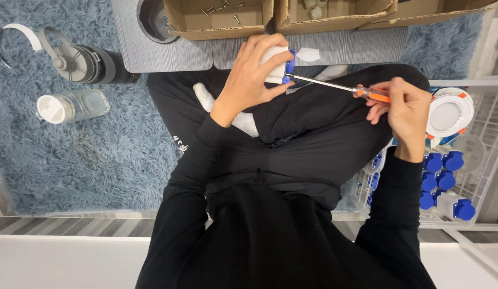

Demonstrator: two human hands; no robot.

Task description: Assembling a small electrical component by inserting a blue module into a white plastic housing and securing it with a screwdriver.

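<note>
Rug [99, 160], shaggy and grey-blue, fills the left side, and on it lie a dark grey drinking bottle [80, 61] with a loop handle and, just below it, a clear plastic jar [72, 105] with a white lid, both on their sides. To their right stands a low grey desk [169, 53]; a dark round cup [152, 18] sits near its left edge, and open cardboard boxes [217, 18] line its far edge, the left one holding a few loose screws. In front of the desk's near edge, above the person's crossed legs in black trousers, the left hand [251, 75] grips a white plastic fitting [278, 67] with a blue end piece; the fingers are curled over its top and the thumb presses its underside, so most of the white body is hidden and only the blue end and a bit of white show. A screwdriver [334, 85] with a thin steel shaft and a clear orange handle meets the blue end at its tip and runs rightward, slightly downward. The right hand [404, 109] holds that handle, its fingers closed around it. At the far right a white wire basket [473, 160] holds several more white-and-blue fittings [444, 179] and a round white lamp [447, 113] with orange clips.
</note>
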